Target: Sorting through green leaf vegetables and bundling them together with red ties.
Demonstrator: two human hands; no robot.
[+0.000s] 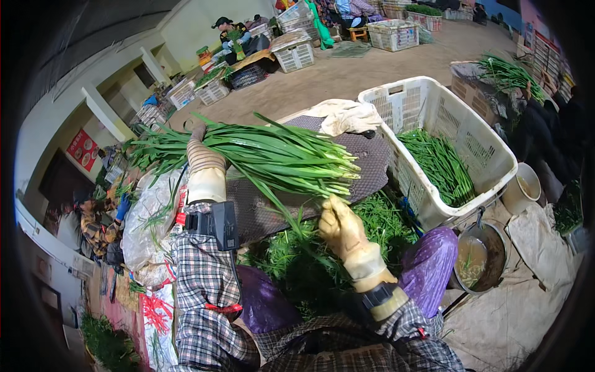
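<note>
A thick bunch of garlic chives (273, 146) lies across a dark textured board (372, 158), leaf tips to the left, pale stem ends to the right. My left hand (204, 158), in a striped, cream-cuffed glove, grips the bunch at its leafy part; some of its fingers are hidden by the leaves. Just below the pale stem ends is my right hand (342, 228), in a yellowish glove with its fingers pinched together. Whatever it holds, if anything, is too small to make out. Loose green leaves (384, 223) are heaped below the board, between my knees.
At the right stands a white plastic crate (496, 177) holding more chives (437, 167). A pale cloth (347, 116) hangs on the board's far edge. Nearby are a bucket of murky water (474, 257) and a clear plastic bag (149, 217). Other people work among crates farther off.
</note>
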